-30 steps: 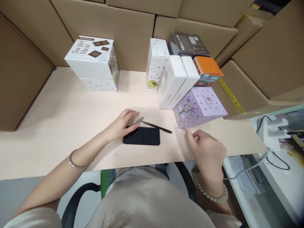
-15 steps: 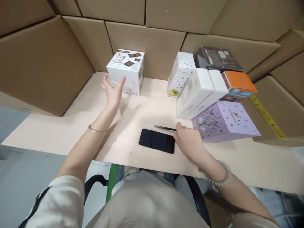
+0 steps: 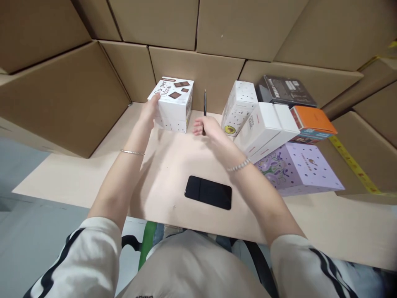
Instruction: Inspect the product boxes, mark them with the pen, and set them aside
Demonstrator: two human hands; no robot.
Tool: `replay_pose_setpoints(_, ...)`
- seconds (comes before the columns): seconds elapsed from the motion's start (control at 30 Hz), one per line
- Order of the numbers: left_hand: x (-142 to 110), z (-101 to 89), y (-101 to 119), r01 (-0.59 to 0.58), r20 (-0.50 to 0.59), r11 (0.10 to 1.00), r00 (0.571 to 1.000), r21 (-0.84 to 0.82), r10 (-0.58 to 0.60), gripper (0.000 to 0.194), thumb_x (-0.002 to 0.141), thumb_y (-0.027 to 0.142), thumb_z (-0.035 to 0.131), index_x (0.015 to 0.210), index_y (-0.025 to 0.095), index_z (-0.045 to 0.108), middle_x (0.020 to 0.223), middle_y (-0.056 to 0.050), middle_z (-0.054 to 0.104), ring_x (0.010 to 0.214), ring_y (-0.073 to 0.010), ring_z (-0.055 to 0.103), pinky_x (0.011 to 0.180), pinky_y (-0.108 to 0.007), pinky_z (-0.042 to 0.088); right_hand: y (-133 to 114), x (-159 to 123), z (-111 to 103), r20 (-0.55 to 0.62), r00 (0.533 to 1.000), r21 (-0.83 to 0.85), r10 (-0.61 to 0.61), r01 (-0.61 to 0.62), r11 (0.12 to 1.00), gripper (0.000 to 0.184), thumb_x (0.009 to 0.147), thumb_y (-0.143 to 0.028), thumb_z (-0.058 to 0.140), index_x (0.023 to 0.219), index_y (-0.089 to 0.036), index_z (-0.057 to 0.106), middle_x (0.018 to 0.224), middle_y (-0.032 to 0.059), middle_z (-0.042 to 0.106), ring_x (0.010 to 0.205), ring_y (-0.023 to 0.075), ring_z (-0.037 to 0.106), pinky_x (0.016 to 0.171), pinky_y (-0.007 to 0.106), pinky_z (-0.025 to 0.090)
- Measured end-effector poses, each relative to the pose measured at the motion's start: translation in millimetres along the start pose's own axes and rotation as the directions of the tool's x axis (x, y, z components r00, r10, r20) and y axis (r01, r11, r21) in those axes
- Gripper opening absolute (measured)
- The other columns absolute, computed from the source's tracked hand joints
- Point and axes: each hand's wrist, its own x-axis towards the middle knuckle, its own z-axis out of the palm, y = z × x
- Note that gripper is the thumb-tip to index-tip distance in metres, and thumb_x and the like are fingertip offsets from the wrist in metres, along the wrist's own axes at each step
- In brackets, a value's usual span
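My left hand is against the left side of a white "Super Meal" box near the back wall. Its thumb lies at the box's top front edge, while the other fingers are mostly hidden. A dark pen is gripped in my right hand, standing nearly upright with one end above the hand. The right hand is just right of the box, apart from it, fingers curled. Closer to me, a black smartphone lies flat on the table, screen up.
On the right stand a white dotted box, two tall white boxes, a black box, an orange box and a lilac box. Cardboard boxes wall the back and sides. Yellow tape marks one at right.
My right hand picked up the pen from beside the phone and carried it forward and left, turning it upright. My left hand closed in on the side of the white box.
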Motion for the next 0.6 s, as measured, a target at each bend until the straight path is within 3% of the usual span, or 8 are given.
replay_pose_setpoints(0.1,-10,0.4,5,0.092,-0.078,0.995,0.993,-0.028,-0.094,0.073,0.067,0.076,0.086,0.118,0.024,0.076,0.144,-0.012,0.078,0.155,-0.0432,0.055,0.134,-0.06,0.041,-9,37,18,-0.027,1.0,0.134,-0.001,0.004,0.991,0.029,0.114,-0.028,0.043,0.088,-0.023,0.056,0.068,-0.0085,0.039,0.054,0.0104,0.037,0.058,0.025,0.038)
replay_pose_setpoints(0.2,-28,3.5,12,0.008,-0.07,0.998,0.998,-0.063,-0.012,0.076,0.07,0.074,0.086,0.124,0.021,0.075,0.152,-0.013,0.073,0.157,-0.0416,0.054,0.134,-0.054,0.042,-10,51,30,0.003,1.0,0.333,-0.004,0.003,0.943,0.034,0.108,-0.051,0.062,0.086,-0.026,0.056,0.065,-0.0114,0.03,0.055,0.012,0.026,0.055,0.026,0.031)
replay_pose_setpoints(0.27,-41,4.5,14,-0.047,-0.045,0.997,0.998,-0.059,0.045,0.075,0.074,0.072,0.086,0.126,0.019,0.074,0.156,-0.015,0.07,0.159,-0.0404,0.053,0.134,-0.051,0.042,-7,52,33,0.03,0.999,0.392,-0.019,0.006,0.92,0.036,0.103,-0.051,0.072,0.083,-0.026,0.054,0.065,-0.0116,0.031,0.057,0.0119,0.024,0.054,0.026,0.028)
replay_pose_setpoints(0.43,-78,4.4,13,-0.131,0.058,0.99,0.989,-0.049,0.134,0.06,0.087,0.063,0.081,0.13,0.023,0.074,0.16,-0.01,0.068,0.159,-0.0358,0.054,0.135,-0.048,0.043,8,38,25,0.04,0.996,0.415,-0.08,0.056,0.908,0.032,0.095,-0.042,0.082,0.085,-0.024,0.058,0.069,-0.009,0.045,0.057,0.0089,0.027,0.052,0.025,0.025)
replay_pose_setpoints(0.6,-116,12.3,14,-0.121,0.182,0.993,0.976,-0.016,0.121,0.066,0.084,0.065,0.084,0.138,0.029,0.073,0.158,-0.007,0.069,0.166,-0.0397,0.042,0.138,-0.061,0.037,37,-10,2,0.016,0.993,0.436,-0.118,0.1,0.894,0.034,0.084,-0.042,0.088,0.098,-0.022,0.065,0.077,-0.0057,0.06,0.058,0.0067,0.031,0.049,0.023,0.019)
